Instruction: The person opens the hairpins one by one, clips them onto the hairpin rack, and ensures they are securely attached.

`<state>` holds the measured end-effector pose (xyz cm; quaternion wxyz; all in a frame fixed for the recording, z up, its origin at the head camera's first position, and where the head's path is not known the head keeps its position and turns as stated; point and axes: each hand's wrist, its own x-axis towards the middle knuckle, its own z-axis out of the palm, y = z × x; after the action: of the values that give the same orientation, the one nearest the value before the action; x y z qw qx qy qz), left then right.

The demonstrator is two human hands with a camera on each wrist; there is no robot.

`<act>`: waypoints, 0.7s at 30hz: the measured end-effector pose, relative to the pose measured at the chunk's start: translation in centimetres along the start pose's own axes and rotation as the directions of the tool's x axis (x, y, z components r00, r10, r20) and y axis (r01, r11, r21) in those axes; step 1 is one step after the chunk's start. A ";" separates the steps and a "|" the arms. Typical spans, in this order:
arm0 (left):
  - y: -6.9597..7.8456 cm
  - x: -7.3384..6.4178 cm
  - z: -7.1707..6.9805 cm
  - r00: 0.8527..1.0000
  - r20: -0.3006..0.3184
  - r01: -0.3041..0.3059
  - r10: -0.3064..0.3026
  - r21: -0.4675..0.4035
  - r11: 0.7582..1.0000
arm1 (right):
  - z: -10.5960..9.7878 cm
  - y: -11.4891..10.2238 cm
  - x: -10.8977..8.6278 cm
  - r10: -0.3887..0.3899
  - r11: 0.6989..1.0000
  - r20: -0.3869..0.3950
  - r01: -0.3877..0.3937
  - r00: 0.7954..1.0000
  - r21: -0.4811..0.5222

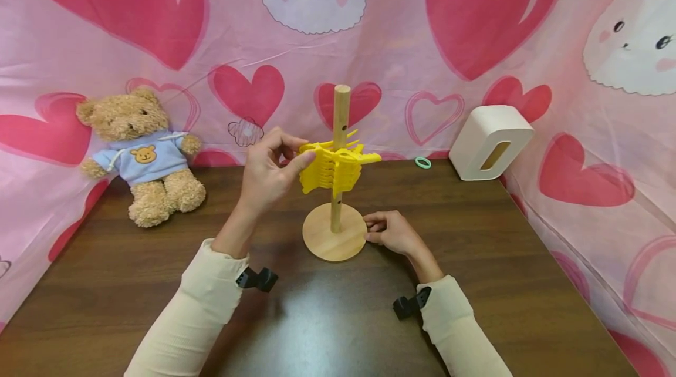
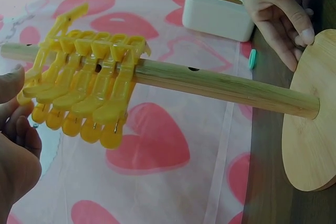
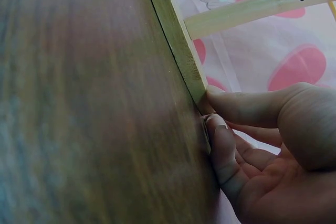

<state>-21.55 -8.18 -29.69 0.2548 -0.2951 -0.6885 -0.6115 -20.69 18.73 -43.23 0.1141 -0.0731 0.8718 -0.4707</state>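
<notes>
A wooden pole (image 1: 342,108) rises from a round wooden base (image 1: 323,243) on the table. Stacked one above another about the pole's middle are several yellow plastic clips (image 2: 81,80), with small metal springs visible at their rounded ends. My left hand (image 1: 269,168) pinches the left end of the uppermost clip between thumb and fingers; the contact is partly hidden in the left wrist view. Low on the other side, my right hand (image 1: 393,232) holds the base's right rim. In the right wrist view its thumb (image 3: 247,109) lies at the upper edge and a fingertip at the underside.
A teddy bear (image 1: 139,157) in a blue top sits at the back left. At the back right stands a white tissue box (image 1: 483,142), with a small green ring (image 1: 422,162) beside it. Pink heart-patterned cloth hangs behind the dark wooden table (image 1: 296,318).
</notes>
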 end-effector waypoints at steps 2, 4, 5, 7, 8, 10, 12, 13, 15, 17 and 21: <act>0.0 0.0 0.0 1.000 0.001 0.004 -0.004 -0.003 1.000 | 0.0 0.0 0.0 0.003 1.000 -0.001 -0.003 1.000 -0.001; -0.1 0.0 -0.1 1.000 0.000 0.008 -0.008 -0.005 1.000 | 0.0 0.0 0.0 0.003 1.000 -0.003 -0.003 1.000 -0.002; -0.1 0.1 -0.1 1.000 -0.001 0.011 -0.011 -0.003 1.000 | 0.0 0.0 0.0 0.003 1.000 -0.004 -0.003 1.000 -0.001; -0.1 0.1 0.0 1.000 -0.002 0.017 -0.017 -0.004 1.000 | 0.0 0.0 -0.1 0.004 1.000 -0.004 -0.004 1.000 -0.002; -0.1 0.1 0.0 1.000 -0.002 0.020 -0.020 -0.001 1.000 | 0.0 0.0 -0.1 0.004 1.000 -0.004 -0.004 1.000 -0.002; -0.1 0.1 0.0 1.000 -0.003 0.027 -0.027 0.001 1.000 | 0.1 -0.1 -0.1 0.011 1.000 -0.006 -0.010 1.000 0.002; -0.2 0.1 0.0 0.999 -0.002 0.034 -0.034 0.000 0.999 | 0.1 -0.1 -0.1 0.008 1.000 -0.003 -0.008 1.000 0.001; -0.2 0.1 -0.1 0.999 -0.002 0.037 -0.037 -0.004 0.999 | 0.1 -0.1 -0.1 0.006 1.000 -0.002 -0.006 1.000 0.002; -0.2 0.1 -0.1 0.999 -0.007 0.050 -0.050 -0.010 0.999 | 0.1 -0.2 -0.1 0.007 1.000 -0.001 -0.007 1.000 0.005; -0.2 0.1 -0.2 0.998 -0.010 0.065 -0.065 -0.016 0.998 | 0.1 -0.2 0.0 0.008 1.000 -0.001 -0.008 1.000 0.004; -0.3 0.0 -0.4 0.996 -0.002 0.093 -0.093 -0.023 0.995 | 0.1 -0.2 0.0 0.018 1.000 -0.005 -0.018 1.000 0.003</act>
<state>-21.82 -8.65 -29.86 0.2235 -0.2646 -0.6942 -0.6310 -20.66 18.55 -43.13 0.1162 -0.0640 0.8721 -0.4711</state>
